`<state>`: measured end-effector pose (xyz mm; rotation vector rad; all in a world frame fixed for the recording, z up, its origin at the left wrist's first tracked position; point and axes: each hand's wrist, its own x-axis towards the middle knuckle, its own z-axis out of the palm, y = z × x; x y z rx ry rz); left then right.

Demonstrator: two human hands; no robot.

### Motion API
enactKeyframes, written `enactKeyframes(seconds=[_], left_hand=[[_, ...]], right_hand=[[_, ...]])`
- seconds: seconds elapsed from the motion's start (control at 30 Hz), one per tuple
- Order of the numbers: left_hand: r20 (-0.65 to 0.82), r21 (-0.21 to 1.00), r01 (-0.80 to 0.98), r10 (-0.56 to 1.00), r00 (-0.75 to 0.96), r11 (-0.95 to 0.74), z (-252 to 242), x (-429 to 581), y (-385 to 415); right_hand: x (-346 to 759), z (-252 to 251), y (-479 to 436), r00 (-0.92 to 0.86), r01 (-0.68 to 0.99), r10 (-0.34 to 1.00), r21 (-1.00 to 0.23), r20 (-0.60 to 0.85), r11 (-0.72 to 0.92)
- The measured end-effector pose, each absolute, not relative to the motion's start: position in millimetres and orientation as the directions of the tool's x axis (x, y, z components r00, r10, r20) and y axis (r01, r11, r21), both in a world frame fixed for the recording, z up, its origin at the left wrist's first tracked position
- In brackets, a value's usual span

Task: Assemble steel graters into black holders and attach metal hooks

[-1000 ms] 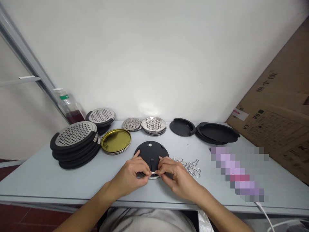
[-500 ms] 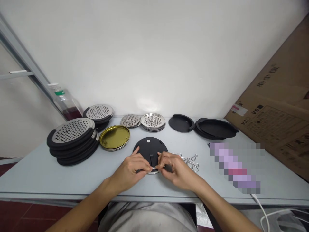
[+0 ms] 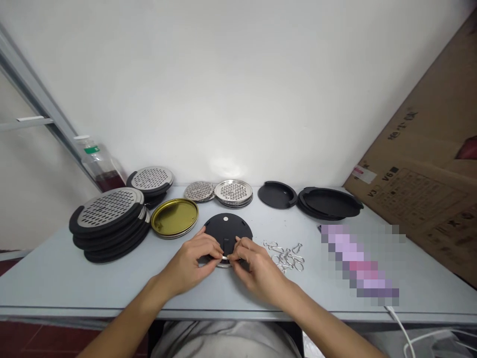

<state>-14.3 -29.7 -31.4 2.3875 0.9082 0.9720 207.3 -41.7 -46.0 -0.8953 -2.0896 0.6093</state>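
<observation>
A round black disc [image 3: 227,229] with a small white dot and a short upright black tab lies on a silver metal rim [image 3: 224,265] at the table's middle. My left hand [image 3: 190,261] grips the disc's near edge from the left. My right hand [image 3: 253,272] grips the same edge from the right. Their fingertips nearly meet over a small silver piece [image 3: 224,257], and my fingers hide most of it.
Stacks of black-rimmed steel graters [image 3: 110,219], a gold lid [image 3: 174,218], perforated steel discs [image 3: 233,193] and black covers [image 3: 328,203] stand behind my hands. Metal snap hooks [image 3: 285,257] lie to the right. A cardboard box [image 3: 417,199] leans at the right.
My fingertips have drawn closer together at the disc's near edge. Everything in the picture has shifted slightly left as the head view turned.
</observation>
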Motion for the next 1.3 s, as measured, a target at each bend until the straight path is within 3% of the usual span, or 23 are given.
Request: enactKeyframes(seconds=[0.37,0.77,1.07,1.3], left_hand=[[0.416,0.636,0.467,0.782,0.464,-0.615,-31.8,-5.7,-33.9],[0.456,0.554,0.481,0.731,0.508,-0.679,-32.5,-5.4,-34.9],[0.469,0.444,0.532,0.693,0.548,-0.721,-35.6,-7.3,-37.9],[0.476,0.449,0.526,0.692,0.543,-0.722,-37.0,-5.8,-36.6]], right_hand=[[216.0,-43.4,-38.1,-0.474,0.379,0.725,-0.628,0.499,0.680],[219.5,-39.3,-37.9,-0.473,0.403,0.770,-0.673,0.428,0.621],[221.3,-37.8,-38.4,-0.507,0.438,0.766,-0.647,0.395,0.624],[221.6,-40.7,-37.7,-0.519,0.451,0.746,-0.607,0.418,0.654]])
